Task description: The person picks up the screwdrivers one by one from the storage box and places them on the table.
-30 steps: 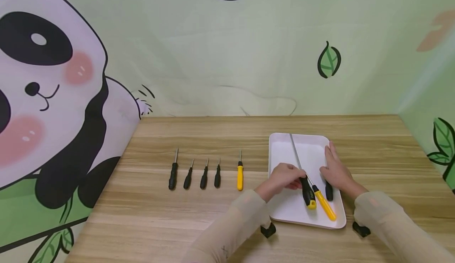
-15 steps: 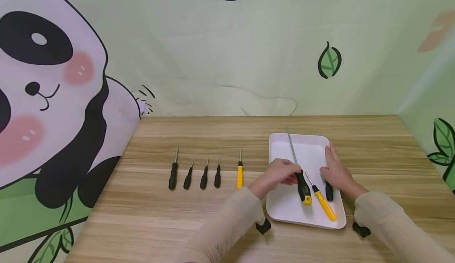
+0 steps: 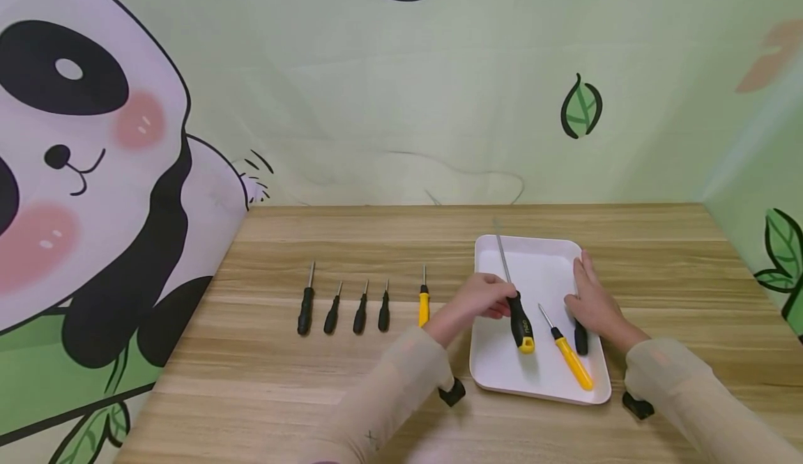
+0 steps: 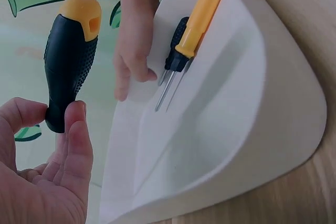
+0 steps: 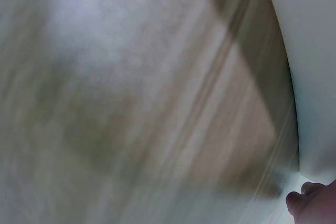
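Note:
My left hand [image 3: 486, 297] pinches a large screwdriver [image 3: 520, 323] at the neck of its black-and-yellow handle, thumb and fingertips on either side. Its long shaft points away and its tip passes above the far rim. It is raised over a white tray [image 3: 502, 373], as the left wrist view shows the handle [image 4: 68, 66] standing free of the tray. My right hand [image 3: 597, 304] holds the tray's right wall, thumb over the rim and fingers along the outside. Inside the tray lie a yellow screwdriver [image 3: 574, 363] and a smaller black-handled screwdriver [image 3: 580, 338], partly hidden by the right hand.
Left of the tray, a row of screwdrivers lies on the wooden table [image 3: 251, 394]: a longer black one [image 3: 305, 311], several small black ones [image 3: 360, 314] and a yellow one [image 3: 424, 304], its lower end covered by the left arm. A printed cloth [image 3: 439, 102] stands behind.
My left hand has lifted the large screwdriver from beside the yellow one and carried it left and slightly away. The right hand and tray have stayed put.

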Motion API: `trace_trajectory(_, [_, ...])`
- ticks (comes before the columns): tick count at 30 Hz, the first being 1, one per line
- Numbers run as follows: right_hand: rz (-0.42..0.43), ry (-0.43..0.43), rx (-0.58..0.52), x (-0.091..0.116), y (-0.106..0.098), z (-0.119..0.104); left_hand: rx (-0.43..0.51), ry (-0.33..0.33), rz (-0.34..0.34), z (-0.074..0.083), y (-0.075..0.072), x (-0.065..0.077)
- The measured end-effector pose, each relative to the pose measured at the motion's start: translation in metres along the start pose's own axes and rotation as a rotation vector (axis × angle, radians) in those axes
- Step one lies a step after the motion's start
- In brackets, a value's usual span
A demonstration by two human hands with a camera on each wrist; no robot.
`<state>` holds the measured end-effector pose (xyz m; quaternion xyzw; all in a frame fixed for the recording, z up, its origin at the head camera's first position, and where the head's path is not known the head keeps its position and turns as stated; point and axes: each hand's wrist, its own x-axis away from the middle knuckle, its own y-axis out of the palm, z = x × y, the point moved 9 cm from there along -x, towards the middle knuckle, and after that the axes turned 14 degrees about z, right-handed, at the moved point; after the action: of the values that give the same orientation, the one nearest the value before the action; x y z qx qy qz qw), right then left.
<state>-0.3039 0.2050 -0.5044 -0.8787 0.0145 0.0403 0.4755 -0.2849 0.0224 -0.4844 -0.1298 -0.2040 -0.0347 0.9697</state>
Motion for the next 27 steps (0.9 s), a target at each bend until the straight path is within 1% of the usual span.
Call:
trace_trajectory(5, [0.001,-0.002,-0.003,0.000,0.001,0.000,0.009,-0.004,0.007,0.000,-0.009,-0.003])
trace_trajectory(9, [-0.001,-0.004,-0.010,0.000,0.001,0.000,0.028,-0.002,-0.002,0.002,-0.015,-0.004])
trace_trajectory(18, [-0.006,-0.004,-0.004,0.000,0.000,-0.001,0.029,0.011,-0.016,0.005,-0.028,-0.004])
trace_trajectory(27, [-0.010,-0.008,0.001,0.001,-0.001,-0.003,0.058,0.018,0.002,0.003,-0.044,-0.009])
